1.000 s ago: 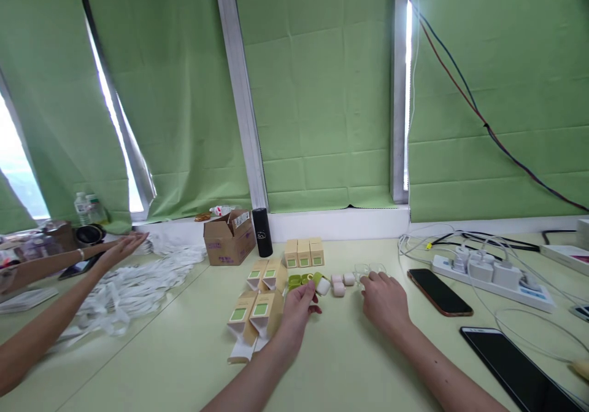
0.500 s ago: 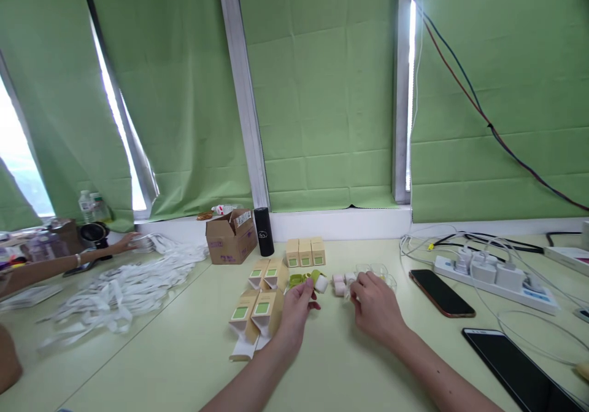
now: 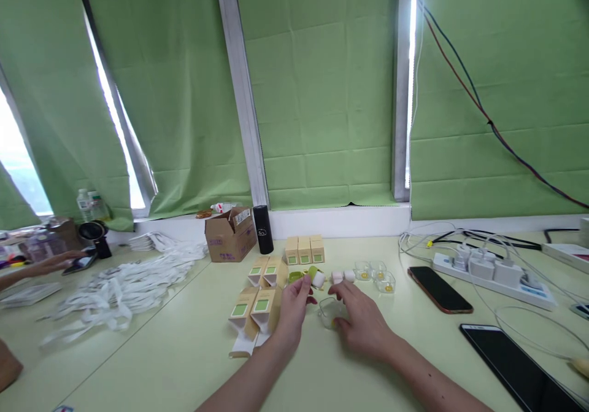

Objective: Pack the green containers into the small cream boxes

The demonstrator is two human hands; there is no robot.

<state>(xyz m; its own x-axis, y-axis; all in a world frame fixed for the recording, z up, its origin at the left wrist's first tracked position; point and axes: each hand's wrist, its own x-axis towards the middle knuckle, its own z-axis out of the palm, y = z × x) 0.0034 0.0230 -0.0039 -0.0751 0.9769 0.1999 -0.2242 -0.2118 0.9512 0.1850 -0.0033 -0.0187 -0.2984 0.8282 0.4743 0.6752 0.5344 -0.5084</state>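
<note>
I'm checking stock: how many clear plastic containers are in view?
4: a container at the right hand; beyond it, a back-left container, a back-right container and a nearer container sit grouped. The hand may hide others.

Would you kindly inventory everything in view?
curtains: several, green, background
table: one, pale, foreground
bottles: two, clear, left
straps: pile, white, left
carton: one, brown, back
cylinder: one, black, back
small boxes: seven, tan, centre
green pieces: count unclear, green, centre
pink pieces: count unclear, pale, centre
containers: three, clear, centre
phones: two, black, front right
power strip: one, white, right
cables: several, mixed, right
co-worker's hand: one, far left
left hand: one, centre, holding green-white piece
right hand: one, centre, holding clear container
</note>
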